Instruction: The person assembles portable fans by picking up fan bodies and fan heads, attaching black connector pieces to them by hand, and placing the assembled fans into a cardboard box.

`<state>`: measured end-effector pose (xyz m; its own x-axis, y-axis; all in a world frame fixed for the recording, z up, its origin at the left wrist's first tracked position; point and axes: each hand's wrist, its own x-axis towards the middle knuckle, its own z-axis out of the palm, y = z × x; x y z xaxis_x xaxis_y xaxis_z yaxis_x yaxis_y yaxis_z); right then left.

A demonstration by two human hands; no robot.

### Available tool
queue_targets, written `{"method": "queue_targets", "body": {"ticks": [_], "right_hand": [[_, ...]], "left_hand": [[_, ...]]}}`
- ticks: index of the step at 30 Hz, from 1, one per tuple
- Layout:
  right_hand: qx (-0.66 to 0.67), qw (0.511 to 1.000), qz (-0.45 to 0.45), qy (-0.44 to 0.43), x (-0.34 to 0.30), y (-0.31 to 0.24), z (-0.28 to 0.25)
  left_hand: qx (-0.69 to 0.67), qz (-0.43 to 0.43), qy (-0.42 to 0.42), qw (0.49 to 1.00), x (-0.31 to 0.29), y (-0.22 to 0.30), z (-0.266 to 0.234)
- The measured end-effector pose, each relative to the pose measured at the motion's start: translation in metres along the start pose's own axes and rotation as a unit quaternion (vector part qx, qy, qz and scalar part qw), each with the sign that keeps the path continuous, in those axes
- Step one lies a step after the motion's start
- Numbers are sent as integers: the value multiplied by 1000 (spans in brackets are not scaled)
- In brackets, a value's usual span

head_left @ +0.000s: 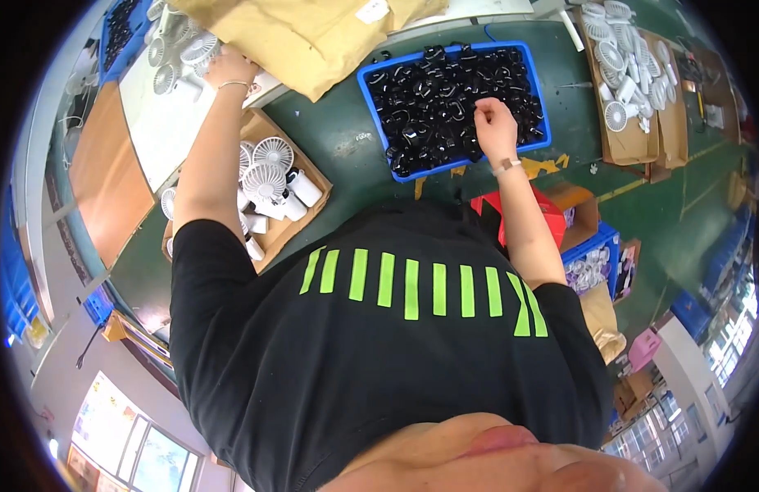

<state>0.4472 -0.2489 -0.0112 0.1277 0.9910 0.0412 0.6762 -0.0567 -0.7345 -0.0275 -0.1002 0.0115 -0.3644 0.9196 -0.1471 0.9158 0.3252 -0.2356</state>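
My right hand [496, 129] is over the right side of a blue tray [457, 166] heaped with small glossy black plastic parts [433, 102]. Its fingers are curled together; whatever they may hold is too small to make out. At the upper left, my left hand [230, 69] reaches to the white table, beside a pile of white handheld fans [183, 45] and the edge of a large brown paper sheet or bag [302, 41]. The fingers of that hand are mostly hidden, so its grip does not show.
Below my left forearm stands a cardboard box [302, 220] of white handheld fans. Another fan-filled carton [629, 146] is at the far right. By my right forearm are a red box [543, 217] and a blue crate [597, 242] with small packed items.
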Motion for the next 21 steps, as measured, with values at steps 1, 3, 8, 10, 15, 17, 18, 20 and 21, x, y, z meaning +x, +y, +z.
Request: {"method": "queue_targets", "body": {"ticks": [1,3,8,10,15,17,18,20,21], "right_hand": [[4,1000,14,2,0,-5,3],[-8,1000,-5,-15,6,-17,8],[-156,977,-43,-141,11,-30,14],[-136,987,-13,-83,8,-28,5],[93,983,47,-152,-3,-65,-19],[165,970,16,-180,-13,-78,-22],[189,962,18,-198,-18,-98,-27],[214,952,10,-219,-29,-126,-39],[235,945,14,-225,-35,-142,-46]], "left_hand": [[-29,2,-34,999,-5,-6,-2],[-148,13,-150,977,-18,-27,-10],[-395,-24,11,918,-131,-72,27],[-662,-84,-117,735,-215,-21,-50],[-927,-94,-177,317,-330,20,-56],[-907,-119,-196,354,-353,32,-69],[-908,-146,-209,333,-359,37,-76],[-906,-142,-243,315,-366,40,-73],[-905,-154,-237,317,-370,45,-78]]}}
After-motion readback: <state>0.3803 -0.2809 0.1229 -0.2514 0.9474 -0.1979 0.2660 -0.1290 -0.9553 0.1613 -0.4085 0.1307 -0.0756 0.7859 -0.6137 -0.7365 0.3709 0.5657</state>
